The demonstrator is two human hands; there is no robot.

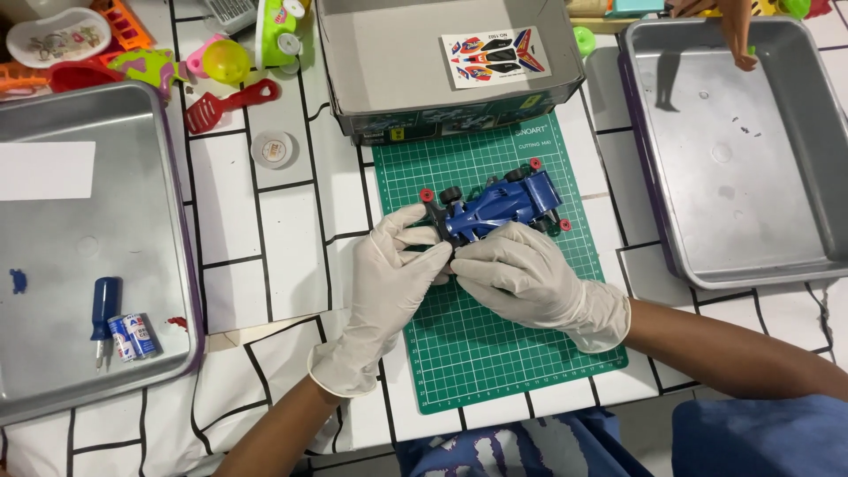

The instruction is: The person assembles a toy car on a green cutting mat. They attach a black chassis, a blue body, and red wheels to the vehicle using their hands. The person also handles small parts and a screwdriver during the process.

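Blue toy race car on green cutting mat, gloved left hand and right hand pinching its near end with curled fingertips, screwdriver and batteries in left metal tray

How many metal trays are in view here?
2. One metal tray lies at the left, holding a screwdriver and two batteries; the other metal tray lies at the right. Others may sit out of frame.
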